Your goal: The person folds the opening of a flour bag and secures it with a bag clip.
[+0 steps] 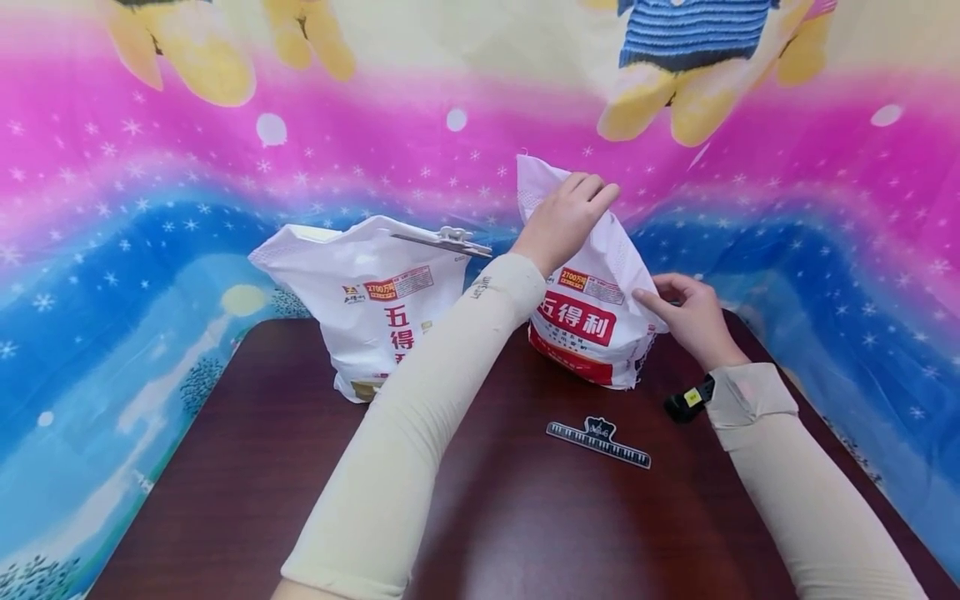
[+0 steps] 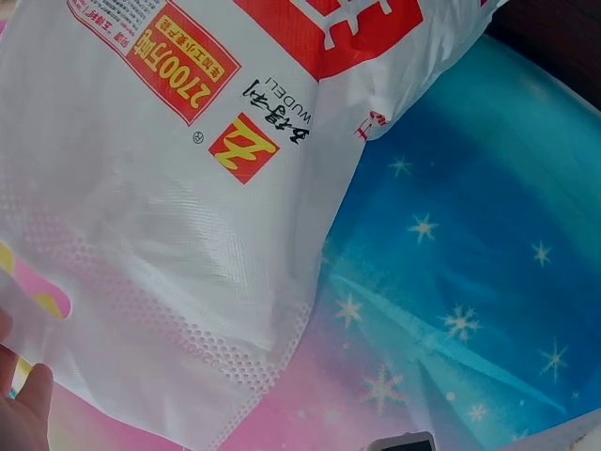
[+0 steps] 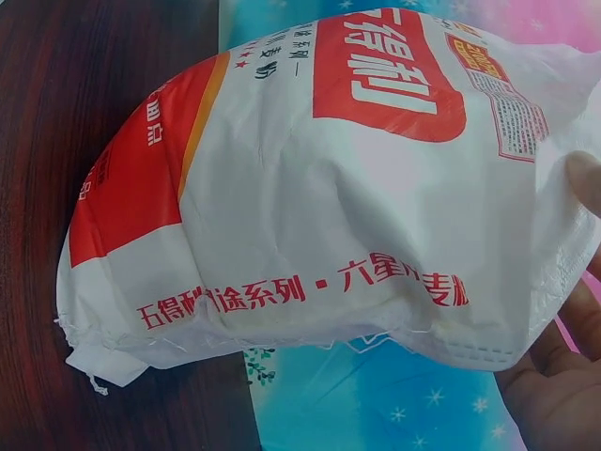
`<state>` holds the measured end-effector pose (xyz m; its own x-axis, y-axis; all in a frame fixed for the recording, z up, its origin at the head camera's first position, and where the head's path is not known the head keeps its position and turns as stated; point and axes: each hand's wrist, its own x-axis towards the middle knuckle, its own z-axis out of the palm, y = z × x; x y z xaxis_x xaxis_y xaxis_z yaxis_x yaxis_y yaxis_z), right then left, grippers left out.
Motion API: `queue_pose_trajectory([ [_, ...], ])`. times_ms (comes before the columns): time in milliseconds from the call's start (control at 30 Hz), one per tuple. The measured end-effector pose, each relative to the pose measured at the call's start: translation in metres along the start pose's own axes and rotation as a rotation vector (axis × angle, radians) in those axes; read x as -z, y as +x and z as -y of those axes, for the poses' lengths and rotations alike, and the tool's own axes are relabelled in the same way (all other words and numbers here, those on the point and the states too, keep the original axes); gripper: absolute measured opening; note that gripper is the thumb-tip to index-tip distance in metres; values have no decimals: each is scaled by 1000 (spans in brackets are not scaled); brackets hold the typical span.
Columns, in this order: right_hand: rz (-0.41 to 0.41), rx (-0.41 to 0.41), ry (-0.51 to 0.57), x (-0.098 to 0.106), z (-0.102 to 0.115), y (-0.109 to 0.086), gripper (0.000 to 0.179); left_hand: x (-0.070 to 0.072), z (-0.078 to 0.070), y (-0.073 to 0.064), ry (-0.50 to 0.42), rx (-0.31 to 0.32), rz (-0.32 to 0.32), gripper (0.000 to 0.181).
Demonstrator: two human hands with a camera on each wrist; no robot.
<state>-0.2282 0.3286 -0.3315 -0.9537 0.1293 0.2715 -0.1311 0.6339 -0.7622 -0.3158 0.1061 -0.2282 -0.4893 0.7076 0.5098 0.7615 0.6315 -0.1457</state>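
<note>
A white flour bag (image 1: 581, 287) with red print stands on the table, its top edge raised and tilted toward the back. My left hand (image 1: 566, 218) grips this top edge; in the left wrist view its fingertips (image 2: 33, 395) show beside the bag's handle slot. At the bag's right side, my right hand (image 1: 693, 315) pinches the edge, thumb in front and fingers behind, as the right wrist view shows with the thumb (image 3: 584, 178) on the plastic. In front of the bag lies a black-and-white piano-key clip (image 1: 600, 440).
A second white flour bag (image 1: 360, 292) stands at the left, partly behind my left sleeve. A long clip (image 1: 446, 240) sits on its folded top edge. The dark wooden table (image 1: 247, 467) meets a colourful cloth backdrop (image 1: 450, 158) at the back and sides.
</note>
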Motion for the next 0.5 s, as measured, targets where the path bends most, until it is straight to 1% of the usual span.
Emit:
queue_pose_trajectory([
  [167, -12, -6, -22, -2, 1, 3, 58, 2, -1, -1, 42, -19, -16, 43],
  [333, -26, 7, -34, -3, 1, 4, 58, 3, -7, 2, 80, -42, -24, 40],
  [500, -42, 15, -47, -4, 1, 5, 58, 1, -17, 4, 95, -107, -9, 43],
])
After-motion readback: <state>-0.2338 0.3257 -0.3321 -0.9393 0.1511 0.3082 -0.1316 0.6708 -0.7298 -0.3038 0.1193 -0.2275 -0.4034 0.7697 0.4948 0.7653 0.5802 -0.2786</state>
